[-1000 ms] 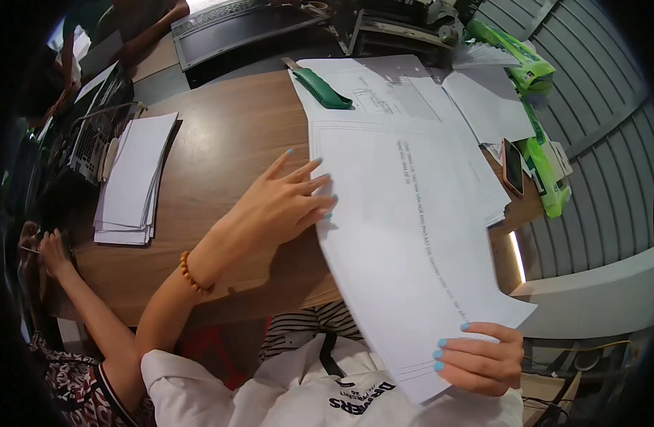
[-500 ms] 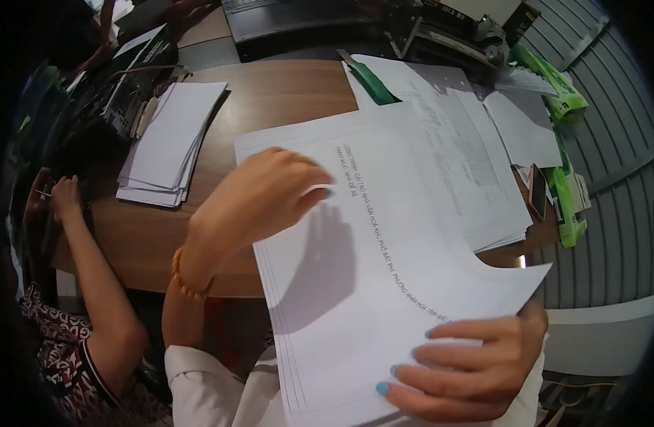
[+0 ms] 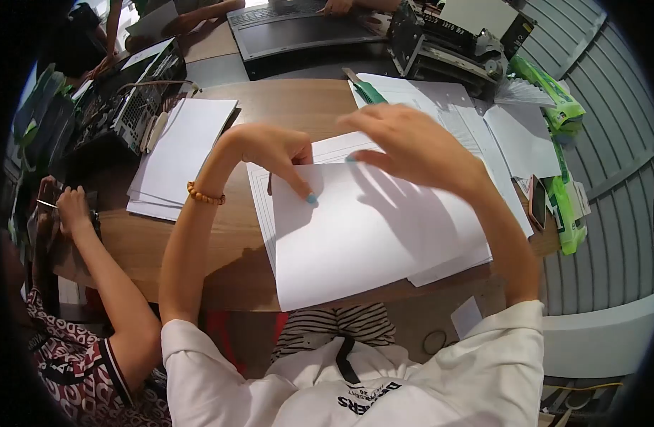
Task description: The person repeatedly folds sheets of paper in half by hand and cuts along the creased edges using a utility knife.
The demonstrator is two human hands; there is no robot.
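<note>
A large white sheet (image 3: pixel 369 235) curls over at the table's front edge, its blank side up, with lined sheets (image 3: pixel 260 206) under it. My left hand (image 3: pixel 273 153), a beaded bracelet at its wrist, pinches the sheet's upper left corner between thumb and fingers. Above the sheet's upper edge hangs my right hand (image 3: pixel 412 146), slightly blurred, its thumb and fingers apart and nothing between them. Behind it lies a green cutter (image 3: pixel 369 92) on printed papers (image 3: pixel 440 99).
At the left is a paper stack (image 3: pixel 181 153) beside an open computer case (image 3: pixel 128 96). A laptop (image 3: pixel 298 35) and dismantled machine (image 3: pixel 451 46) stand at the back. A phone (image 3: pixel 537 203) lies right. A co-worker's arm (image 3: pixel 103 263) is at far left; other people's hands are behind.
The printed sheet has been folded or turned over, showing a blank side, and moved away from my body. My right hand has left the lower right edge and risen; my left now grips the corner.
</note>
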